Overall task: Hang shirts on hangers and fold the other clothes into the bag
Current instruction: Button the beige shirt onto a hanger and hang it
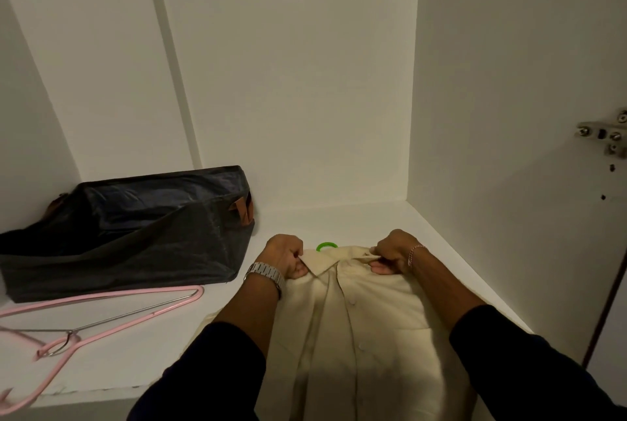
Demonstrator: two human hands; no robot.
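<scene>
Left hand: my left hand point(287, 256) is curled and pinches the left point of the shirt's collar between thumb and fingers; a metal watch point(266, 274) sits on that wrist.
Right hand: my right hand point(393, 252) is curled too, its fingers and thumb clamped on the right side of the collar; a thin bracelet point(414, 252) circles the wrist.
Shirt: the cream shirt point(356, 335) lies flat on the white shelf point(163, 335), collar point(325, 262) away from me between the two hands, the buttoned front running down toward me under my forearms.
Green hanger: only a small green hook point(326, 246) shows, poking out just beyond the collar, between my hands and a little past them. I cannot tell how the rest of it sits inside the shirt.
Bag: the dark bag point(129, 230) stands to the left of my left hand and slightly beyond it, open and slumped, with a brown handle point(245, 210) at its near corner.
Pink hangers: pink hangers point(84, 322) lie on the shelf to the left of my left forearm, nearer to me than the bag, one touching the bag's front edge.
Sleeves: both my forearms come out of dark sleeves point(217, 373).
Cupboard: white walls close in beyond both hands; a metal hinge point(607, 135) is fixed well off to the right of my right hand.
</scene>
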